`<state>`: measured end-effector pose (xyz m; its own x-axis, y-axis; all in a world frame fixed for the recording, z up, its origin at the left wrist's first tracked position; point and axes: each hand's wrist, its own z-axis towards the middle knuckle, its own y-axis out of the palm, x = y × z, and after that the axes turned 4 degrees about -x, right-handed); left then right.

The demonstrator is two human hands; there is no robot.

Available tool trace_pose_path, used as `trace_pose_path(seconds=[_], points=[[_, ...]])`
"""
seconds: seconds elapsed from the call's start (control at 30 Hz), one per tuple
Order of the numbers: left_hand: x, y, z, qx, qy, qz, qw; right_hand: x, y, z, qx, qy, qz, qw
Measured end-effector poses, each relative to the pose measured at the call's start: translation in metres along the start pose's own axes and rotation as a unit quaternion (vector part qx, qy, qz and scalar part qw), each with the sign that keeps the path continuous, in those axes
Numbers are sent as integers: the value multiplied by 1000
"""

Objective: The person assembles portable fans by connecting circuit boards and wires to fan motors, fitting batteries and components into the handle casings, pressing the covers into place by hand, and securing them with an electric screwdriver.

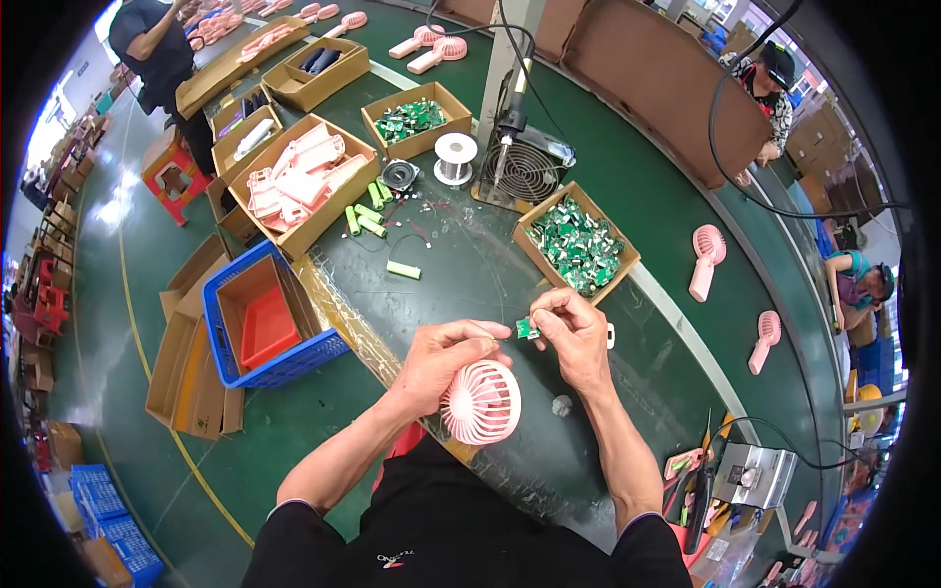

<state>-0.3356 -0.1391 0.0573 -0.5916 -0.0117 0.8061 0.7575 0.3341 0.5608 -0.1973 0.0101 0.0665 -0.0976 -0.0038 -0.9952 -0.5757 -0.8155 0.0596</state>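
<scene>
Black shirt point(470, 519) fills the foreground. Left hand point(449, 355) cradles a pink fan point(480, 403), its round head below the fingers; the right hand point(576, 338) pinches a green circuit board point(527, 329) just beside them, probably for a clear view. Beyond the right hand sits a carton point(616, 277) of boards point(576, 245), likely for easy reach. Leftward runs the bench edge point(333, 302); bare bench point(441, 302) lies ahead of both hands.

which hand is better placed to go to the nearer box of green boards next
Probably the right hand: it is closer to that box, though its fingers pinch a small green board. The left hand is farther off and holds the pink fan.
</scene>
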Motion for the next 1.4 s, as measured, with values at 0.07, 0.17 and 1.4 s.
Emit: trace_pose_path(seconds=[0.07, 0.17, 1.4], points=[[3, 0, 5, -10, -15, -33, 999, -2, 1, 3, -6, -4, -3, 1000], [4, 3, 14, -17, -15, -39, 999, 0, 4, 6, 1, -18, -1, 1000], [17, 3, 25, -44, 53, 194, 979, 4, 5, 17, -25, -71, -49, 996]])
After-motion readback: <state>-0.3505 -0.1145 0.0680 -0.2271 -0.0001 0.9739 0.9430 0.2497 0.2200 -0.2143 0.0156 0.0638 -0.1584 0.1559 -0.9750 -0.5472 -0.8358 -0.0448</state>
